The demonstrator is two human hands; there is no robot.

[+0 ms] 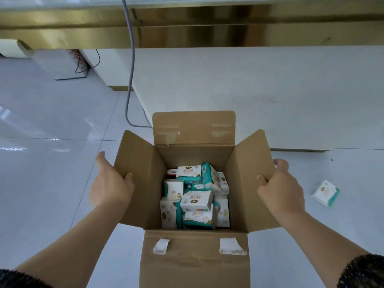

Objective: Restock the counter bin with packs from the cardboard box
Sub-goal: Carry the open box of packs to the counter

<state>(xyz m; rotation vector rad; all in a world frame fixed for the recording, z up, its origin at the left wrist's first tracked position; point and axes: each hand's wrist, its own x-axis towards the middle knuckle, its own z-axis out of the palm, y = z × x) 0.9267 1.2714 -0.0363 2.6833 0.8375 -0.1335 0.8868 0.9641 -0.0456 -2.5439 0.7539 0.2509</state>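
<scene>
An open cardboard box (195, 258) stands on the floor below me, all its flaps spread out. Inside lie several white and teal packs (196, 199), heaped loosely. My left hand (110, 183) holds the left flap (137, 179), thumb over its edge and fingers behind it. My right hand (280, 188) grips the right flap (247, 179) the same way, fingers curled round the outer edge. No counter bin shows in this view.
One loose pack (325, 193) lies on the glossy tile floor to the right of the box. A white counter front (249, 90) with gold trim rises behind the box. A grey cable (129, 80) hangs down past the box's far left corner.
</scene>
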